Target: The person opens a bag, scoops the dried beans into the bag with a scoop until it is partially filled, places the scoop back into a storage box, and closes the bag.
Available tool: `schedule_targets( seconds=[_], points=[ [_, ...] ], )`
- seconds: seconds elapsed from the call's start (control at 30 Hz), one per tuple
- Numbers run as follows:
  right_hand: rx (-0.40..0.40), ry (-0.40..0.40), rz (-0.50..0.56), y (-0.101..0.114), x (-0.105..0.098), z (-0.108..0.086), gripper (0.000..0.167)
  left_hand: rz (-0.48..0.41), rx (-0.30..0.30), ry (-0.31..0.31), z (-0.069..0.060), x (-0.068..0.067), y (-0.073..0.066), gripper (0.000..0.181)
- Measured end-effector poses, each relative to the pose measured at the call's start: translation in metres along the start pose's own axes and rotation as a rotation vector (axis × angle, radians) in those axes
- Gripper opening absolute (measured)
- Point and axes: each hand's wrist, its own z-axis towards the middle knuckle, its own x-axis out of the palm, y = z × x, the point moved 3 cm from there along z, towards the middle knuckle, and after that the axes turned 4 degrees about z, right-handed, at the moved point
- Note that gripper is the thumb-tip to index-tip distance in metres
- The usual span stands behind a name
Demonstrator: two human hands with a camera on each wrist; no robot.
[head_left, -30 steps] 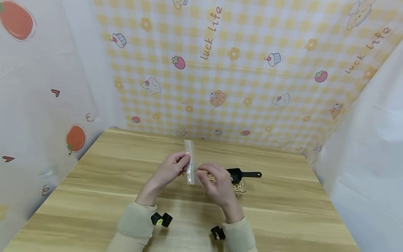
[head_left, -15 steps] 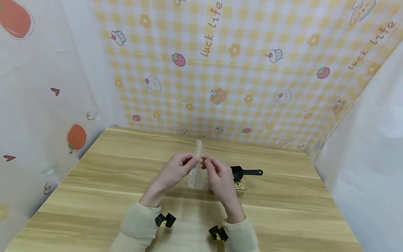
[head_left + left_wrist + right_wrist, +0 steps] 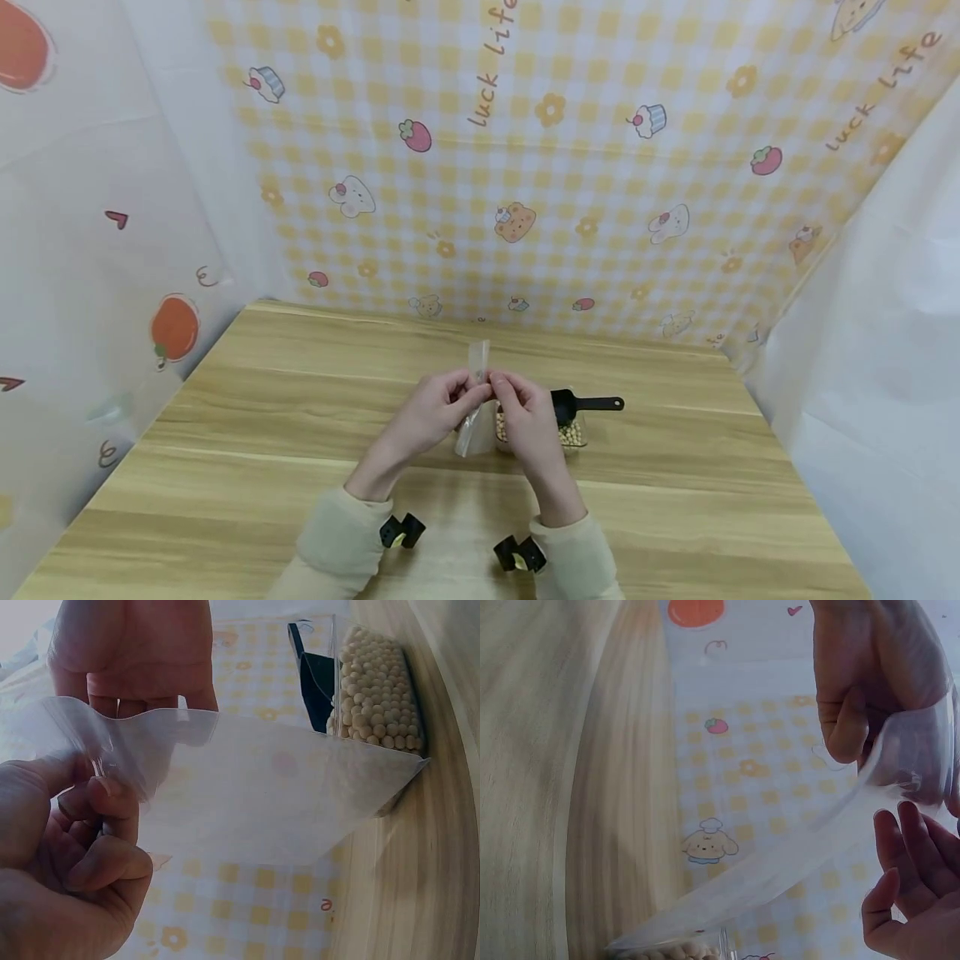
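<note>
A clear zip-lock bag hangs between the two hands above the table, its body spread out in the left wrist view. My left hand pinches the bag's upper strip between thumb and curled fingers. From the other side, my right hand pinches the same edge close to the left fingertips. Its thumb and forefinger are mostly cut off in the right wrist view. Just behind the right hand stands a clear container of round pale beans. A black scoop lies on the beans, its handle pointing right.
The wood-grain table extends on both sides of the hands. A yellow checked cloth hangs behind it, with white printed sheets at the sides. Black wrist cameras sit at both cuffs.
The right hand has moved left from beside the bag and now pinches its edge. The left hand has shifted slightly right with the bag, and both hands are nearly touching.
</note>
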Motion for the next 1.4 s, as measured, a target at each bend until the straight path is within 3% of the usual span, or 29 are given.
schedule_targets(
  seconds=[0.2,0.43,0.63,1.0,1.2,1.4],
  points=[
    [0.053,0.044,0.031,0.0,-0.005,0.0,0.027,0.071,0.002,0.002,0.0,0.005,0.001,0.029],
    [0.082,0.12,0.052,-0.002,-0.006,0.0,0.024,0.232,0.046,-0.057,0.0,0.006,-0.002,0.03],
    [0.095,0.17,0.053,-0.008,-0.01,0.002,0.028,0.274,0.014,-0.045,0.001,0.008,-0.002,0.032],
    [0.028,0.238,0.005,-0.018,-0.016,0.004,0.028,0.002,-0.005,0.124,0.0,0.008,0.005,0.033],
    [-0.01,0.262,0.086,-0.021,-0.01,0.005,0.03,-0.099,-0.016,0.156,0.002,0.009,0.011,0.033],
    [-0.022,0.244,0.211,-0.022,-0.002,0.005,0.032,-0.276,0.014,0.18,0.004,0.012,0.013,0.035]
  ],
)
